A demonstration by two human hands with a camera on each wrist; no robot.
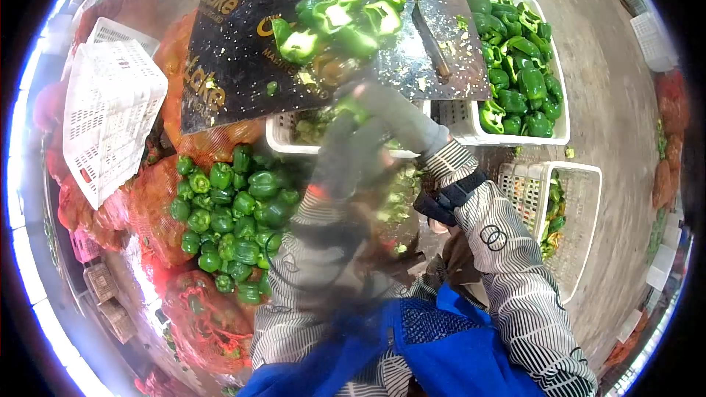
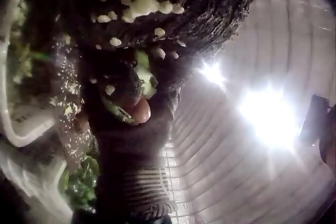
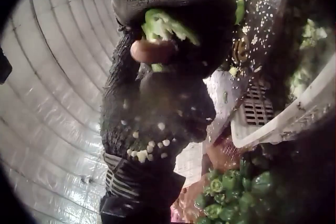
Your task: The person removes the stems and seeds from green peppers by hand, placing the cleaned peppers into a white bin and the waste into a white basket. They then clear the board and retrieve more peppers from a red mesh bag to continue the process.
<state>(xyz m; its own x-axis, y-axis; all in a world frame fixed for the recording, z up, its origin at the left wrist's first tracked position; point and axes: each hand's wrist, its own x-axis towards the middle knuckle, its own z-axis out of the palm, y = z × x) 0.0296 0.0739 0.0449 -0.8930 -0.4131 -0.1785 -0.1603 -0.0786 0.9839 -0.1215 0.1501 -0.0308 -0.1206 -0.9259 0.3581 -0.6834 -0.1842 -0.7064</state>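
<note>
Both hands wear dark gloves and meet just in front of the board's near edge in the head view. Between them is a piece of green bell pepper with a pale inside. My left hand, blurred here, holds it from the left; pale seeds cling to its glove in the left wrist view. From the other side my right hand grips the same pepper. A bare thumb tip presses by the pepper in the right wrist view. Several cut peppers lie on the black board, a knife to their right.
Below the board's edge stands a white crate with scraps. Another crate at the right holds green peppers, and a lower crate holds trimmings. Whole green peppers are heaped at the left, beside mesh bags and stacked white crates.
</note>
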